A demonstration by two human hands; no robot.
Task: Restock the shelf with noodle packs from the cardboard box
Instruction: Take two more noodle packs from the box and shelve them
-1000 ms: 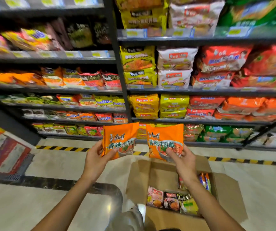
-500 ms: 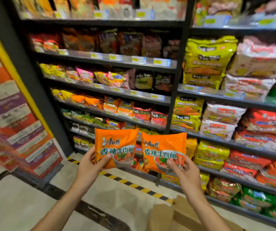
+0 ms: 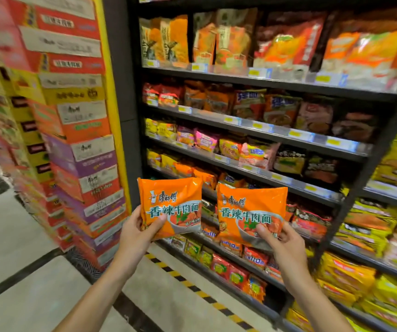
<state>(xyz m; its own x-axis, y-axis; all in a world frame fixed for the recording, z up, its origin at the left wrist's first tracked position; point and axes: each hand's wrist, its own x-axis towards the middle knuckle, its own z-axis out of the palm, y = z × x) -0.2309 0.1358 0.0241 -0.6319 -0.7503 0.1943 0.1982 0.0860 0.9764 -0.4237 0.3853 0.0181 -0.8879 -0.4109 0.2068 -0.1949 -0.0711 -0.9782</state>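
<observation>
I hold two orange noodle packs side by side at chest height in front of the dark shelf unit (image 3: 259,172). My left hand (image 3: 137,232) grips the lower left corner of the left orange noodle pack (image 3: 171,204). My right hand (image 3: 281,244) grips the bottom edge of the right orange noodle pack (image 3: 250,212). Both packs face me, upright, apart from the shelves. Similar orange packs (image 3: 203,176) lie on the shelf just behind them. The cardboard box is out of view.
Shelves full of noodle packs fill the middle and right. A tall stack of coloured cartons (image 3: 73,144) stands at the left beside a yellow-edged dark pillar (image 3: 118,92). A yellow-black striped line (image 3: 192,287) runs along the shelf base on the pale floor.
My view has swung up and to the left, from the box on the floor to the left shelf section. Both hands kept their packs and rose with them.
</observation>
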